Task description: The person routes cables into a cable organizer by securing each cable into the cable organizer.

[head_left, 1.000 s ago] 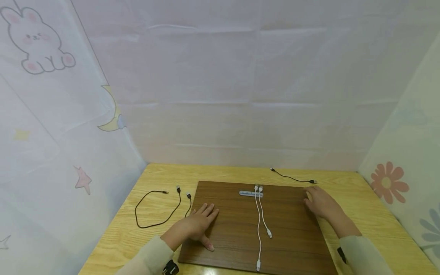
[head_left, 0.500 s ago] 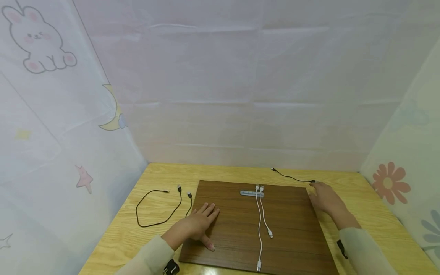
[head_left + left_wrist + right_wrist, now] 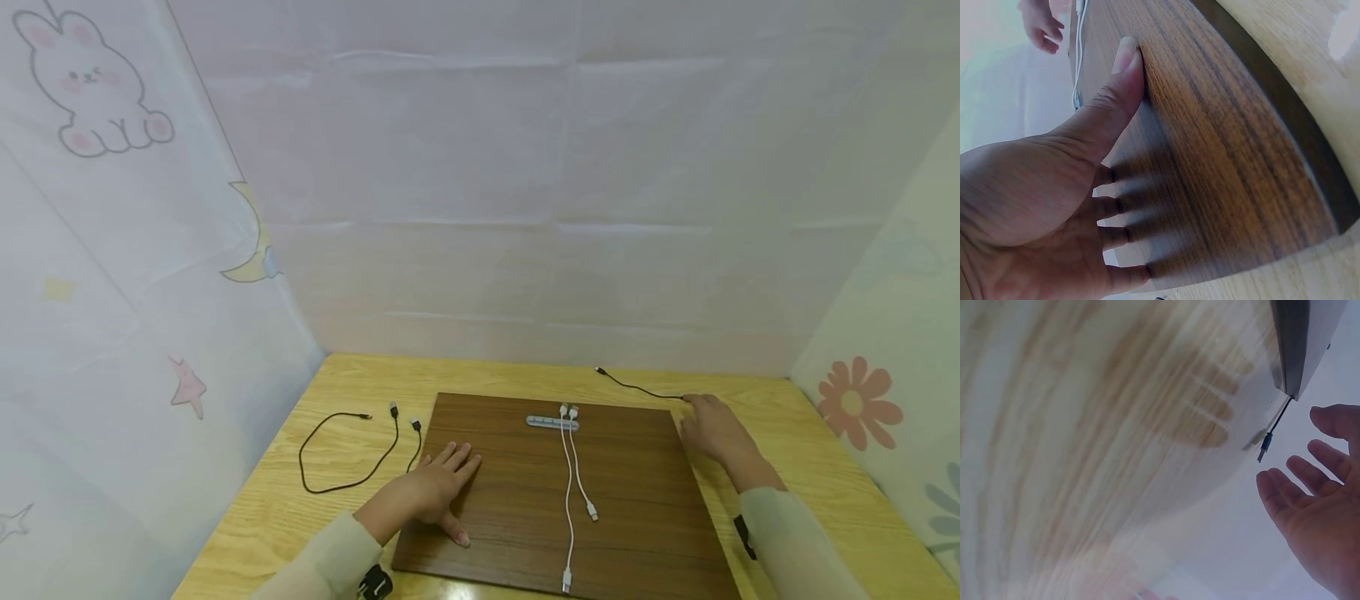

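My left hand (image 3: 438, 492) rests with fingers spread on the left part of a dark brown wooden board (image 3: 510, 492); the left wrist view shows its fingertips and thumb touching the wood. Beyond the board's back right corner, my right hand (image 3: 716, 433) hovers by the end of a short black USB cable (image 3: 637, 389). In the right wrist view its fingers are loosely bent, apart from the cable's USB plug (image 3: 1265, 447). The head view has that plug hidden behind the hand. Two white USB cables (image 3: 567, 500) run down the board from a grey cable holder (image 3: 536, 422).
Left of the board, a long black cable (image 3: 302, 458) lies in a wide loop on the light wooden table (image 3: 352, 379). Another black USB plug (image 3: 416, 426) lies close to the board's left edge. Printed cloth walls (image 3: 450, 275) stand around the table's back and sides.
My right hand has left the board's back right corner and moved outward to the black cable's USB plug, now covering it in the head view. The left hand stays put.
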`<action>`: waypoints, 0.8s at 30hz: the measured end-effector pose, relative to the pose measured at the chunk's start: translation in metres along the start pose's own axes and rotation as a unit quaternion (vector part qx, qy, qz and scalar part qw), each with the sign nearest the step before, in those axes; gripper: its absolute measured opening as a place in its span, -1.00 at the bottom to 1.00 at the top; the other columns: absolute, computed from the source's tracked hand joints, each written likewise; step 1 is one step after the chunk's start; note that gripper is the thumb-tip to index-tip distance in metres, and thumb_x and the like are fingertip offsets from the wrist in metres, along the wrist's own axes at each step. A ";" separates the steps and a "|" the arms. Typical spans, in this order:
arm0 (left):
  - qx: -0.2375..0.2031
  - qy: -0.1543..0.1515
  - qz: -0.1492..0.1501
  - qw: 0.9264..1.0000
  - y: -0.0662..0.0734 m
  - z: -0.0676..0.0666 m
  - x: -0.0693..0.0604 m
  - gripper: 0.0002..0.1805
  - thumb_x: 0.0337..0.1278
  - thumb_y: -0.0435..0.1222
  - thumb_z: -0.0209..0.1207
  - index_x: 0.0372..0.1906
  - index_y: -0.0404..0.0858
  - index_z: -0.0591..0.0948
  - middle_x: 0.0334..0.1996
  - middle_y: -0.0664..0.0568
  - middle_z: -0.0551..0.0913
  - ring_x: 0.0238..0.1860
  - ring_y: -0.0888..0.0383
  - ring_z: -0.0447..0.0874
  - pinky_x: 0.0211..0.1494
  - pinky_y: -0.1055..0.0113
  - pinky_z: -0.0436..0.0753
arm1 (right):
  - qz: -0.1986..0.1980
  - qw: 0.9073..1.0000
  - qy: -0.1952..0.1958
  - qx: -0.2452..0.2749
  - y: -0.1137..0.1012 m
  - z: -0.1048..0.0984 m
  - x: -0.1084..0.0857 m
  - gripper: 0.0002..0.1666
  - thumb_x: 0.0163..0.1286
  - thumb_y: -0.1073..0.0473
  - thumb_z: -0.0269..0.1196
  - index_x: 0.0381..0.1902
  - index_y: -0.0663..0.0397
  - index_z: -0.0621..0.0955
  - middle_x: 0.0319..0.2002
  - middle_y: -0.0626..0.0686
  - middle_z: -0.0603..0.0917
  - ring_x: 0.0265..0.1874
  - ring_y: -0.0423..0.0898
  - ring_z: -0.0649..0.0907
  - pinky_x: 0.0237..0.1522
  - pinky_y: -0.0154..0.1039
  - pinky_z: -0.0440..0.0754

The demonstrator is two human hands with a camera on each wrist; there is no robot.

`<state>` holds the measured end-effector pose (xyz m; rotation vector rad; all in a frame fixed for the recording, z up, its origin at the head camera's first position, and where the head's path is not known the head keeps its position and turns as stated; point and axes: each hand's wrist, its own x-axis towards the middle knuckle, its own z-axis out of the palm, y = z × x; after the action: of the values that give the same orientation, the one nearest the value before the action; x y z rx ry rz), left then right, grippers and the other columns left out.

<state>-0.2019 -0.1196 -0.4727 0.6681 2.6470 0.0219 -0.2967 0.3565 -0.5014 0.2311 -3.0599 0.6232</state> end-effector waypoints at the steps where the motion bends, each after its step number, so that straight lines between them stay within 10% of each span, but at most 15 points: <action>1: -0.001 0.000 0.000 1.000 0.000 0.000 0.000 0.34 -0.24 0.30 0.43 0.64 -0.08 0.03 0.64 -0.08 -0.07 0.63 -0.11 -0.16 0.53 -0.19 0.15 | -0.002 1.000 0.002 0.002 0.001 0.000 0.002 -0.38 0.50 0.24 0.09 0.37 0.55 0.29 0.29 0.65 0.25 0.21 0.63 0.31 0.14 0.48 0.38; 24: 0.001 0.000 0.000 1.000 -0.002 0.003 0.004 0.36 -0.27 0.32 0.42 0.64 -0.08 0.01 0.64 -0.09 -0.09 0.63 -0.12 -0.17 0.53 -0.20 0.16 | 0.037 0.999 -0.026 -0.004 0.016 0.002 0.029 -0.37 0.51 0.26 0.00 0.40 0.56 0.21 0.32 0.65 0.13 0.23 0.66 0.20 0.14 0.51 0.34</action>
<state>-0.2048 -0.1193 -0.4772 0.6680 2.6479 0.0183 -0.3273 0.3663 -0.5083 0.1363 -3.1338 0.6169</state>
